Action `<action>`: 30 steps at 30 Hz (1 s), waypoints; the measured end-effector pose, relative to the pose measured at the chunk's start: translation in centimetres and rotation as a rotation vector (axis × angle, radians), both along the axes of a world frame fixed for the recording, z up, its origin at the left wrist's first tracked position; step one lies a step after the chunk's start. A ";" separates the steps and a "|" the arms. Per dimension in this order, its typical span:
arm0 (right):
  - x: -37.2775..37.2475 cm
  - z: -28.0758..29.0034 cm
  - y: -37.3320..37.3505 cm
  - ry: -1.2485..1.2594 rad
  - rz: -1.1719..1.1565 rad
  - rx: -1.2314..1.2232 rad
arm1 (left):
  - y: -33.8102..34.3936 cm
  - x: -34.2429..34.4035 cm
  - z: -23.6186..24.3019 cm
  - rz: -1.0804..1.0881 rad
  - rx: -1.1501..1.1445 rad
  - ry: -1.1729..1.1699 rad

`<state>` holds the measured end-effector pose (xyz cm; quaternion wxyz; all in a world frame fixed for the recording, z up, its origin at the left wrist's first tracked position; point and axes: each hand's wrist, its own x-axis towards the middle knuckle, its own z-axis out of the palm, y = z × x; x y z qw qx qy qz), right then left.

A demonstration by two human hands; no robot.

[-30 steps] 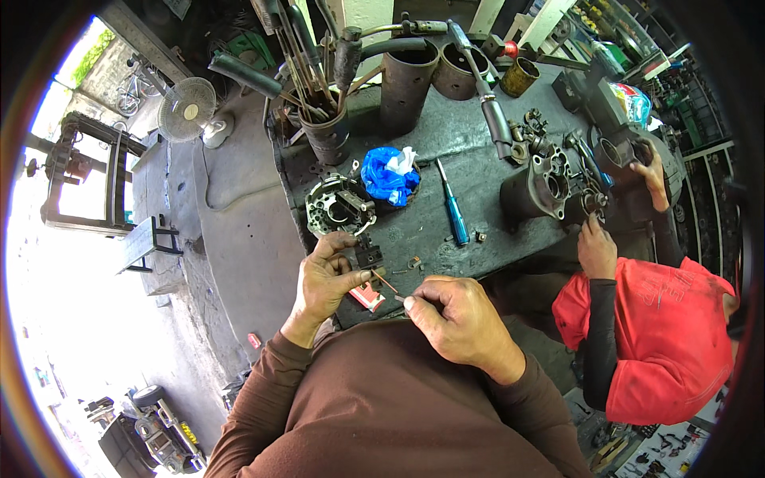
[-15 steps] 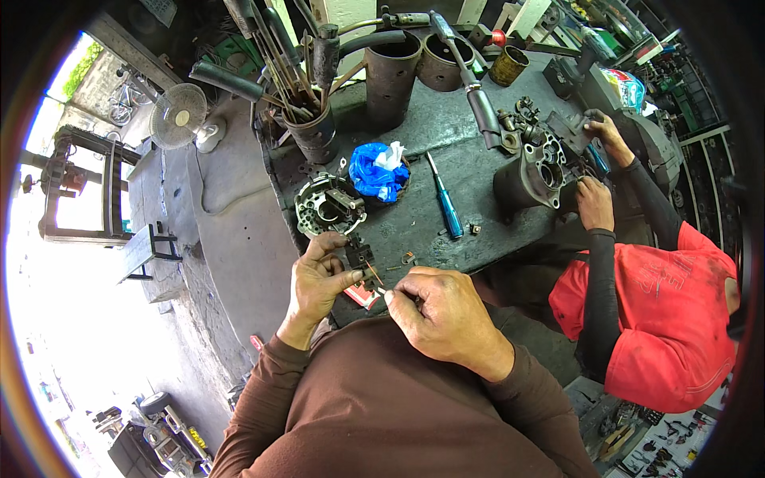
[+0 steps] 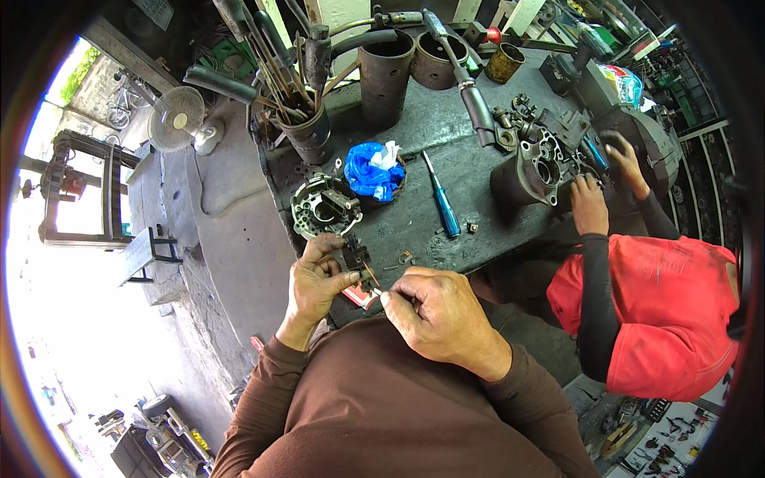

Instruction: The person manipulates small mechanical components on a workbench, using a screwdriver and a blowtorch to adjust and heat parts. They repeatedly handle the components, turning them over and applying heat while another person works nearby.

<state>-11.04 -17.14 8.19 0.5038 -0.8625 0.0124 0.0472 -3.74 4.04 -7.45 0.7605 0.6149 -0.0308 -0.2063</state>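
Observation:
Held between the thumb and fingers of my left hand (image 3: 312,280) is a small dark brush-holder-like part (image 3: 355,253). A thin copper-coloured wire (image 3: 372,276) slants from it toward my right hand (image 3: 450,315). My right thumb and index finger are pinched at a small pale piece at the wire's lower end; the fingers partly hide it, and its kind is unclear. Just beyond my left fingers a round, open metal alternator housing (image 3: 301,225) lies on the dark workbench (image 3: 414,231). A red and white packet (image 3: 356,296) shows under my hands.
A blue-handled screwdriver (image 3: 446,211) and a blue plastic bag (image 3: 368,174) with white paper lie farther in. Cans of tools (image 3: 309,137) stand at the back left. To the right, a co-worker in a red shirt (image 3: 669,295) handles parts beside a large metal housing (image 3: 514,182).
The view has shifted slightly. My hands keep nearly the same pose on the part and wire. The co-worker's far hand has moved down and toward the right.

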 end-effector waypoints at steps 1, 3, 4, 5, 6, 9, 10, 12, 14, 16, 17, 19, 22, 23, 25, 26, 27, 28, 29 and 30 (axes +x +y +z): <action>0.0 0.0 0.0 0.000 0.000 -0.001 | 0.0 0.0 0.0 0.008 0.028 -0.004; 0.0 -0.2 -0.1 -0.009 0.001 0.000 | 0.0 0.0 0.1 -0.002 0.010 0.005; 0.0 -0.2 -0.1 -0.017 0.001 0.001 | -0.1 0.0 0.1 0.001 0.021 0.004; 0.0 -0.3 -0.1 -0.025 0.001 0.003 | -0.1 0.0 0.1 -0.006 0.010 0.004; 0.0 -0.4 -0.1 -0.027 0.003 0.000 | -0.1 0.0 0.2 -0.007 0.011 0.000; 0.0 -0.7 -0.2 -0.034 0.009 -0.006 | -0.2 -0.1 0.4 -0.010 0.027 -0.016; 0.0 -0.8 -0.2 -0.039 0.012 -0.006 | -0.2 -0.1 0.5 -0.008 0.049 -0.026; 0.0 -0.9 -0.2 -0.041 0.013 0.001 | -0.2 -0.1 0.6 -0.022 0.055 -0.021; 0.1 -1.1 -0.2 -0.036 0.009 0.016 | -0.2 -0.2 0.7 -0.024 0.059 -0.022; 0.1 -1.2 -0.2 -0.031 0.012 0.008 | -0.2 -0.2 0.7 -0.017 0.055 -0.035; 0.1 -1.2 -0.1 -0.028 0.014 0.004 | -0.2 -0.2 0.7 -0.020 0.047 -0.029; 0.2 -1.3 -0.1 -0.025 0.016 0.006 | -0.2 -0.1 0.7 -0.024 0.066 -0.046; 0.3 -1.4 -0.1 -0.009 0.010 0.014 | -0.2 0.0 0.6 -0.029 0.058 -0.052; 0.3 -1.4 -0.1 -0.003 0.008 0.018 | -0.2 0.0 0.6 -0.034 0.037 -0.043; 0.4 -1.5 0.0 -0.007 0.002 0.012 | -0.2 0.0 0.6 -0.034 0.030 -0.054; 0.4 -1.5 0.0 -0.010 -0.001 0.009 | -0.2 0.0 0.6 -0.039 0.022 -0.043; 0.4 -1.5 -0.1 -0.011 0.005 0.001 | -0.2 0.0 0.6 -0.040 0.024 -0.041; 0.4 -1.6 -0.1 -0.013 0.011 -0.006 | -0.2 0.0 0.7 -0.038 0.035 -0.049; 0.4 -1.6 -0.1 -0.014 0.016 -0.013 | -0.2 0.0 0.7 -0.041 0.028 -0.043; 0.4 -1.7 -0.1 -0.013 0.013 -0.012 | -0.2 0.1 0.7 -0.042 0.030 -0.047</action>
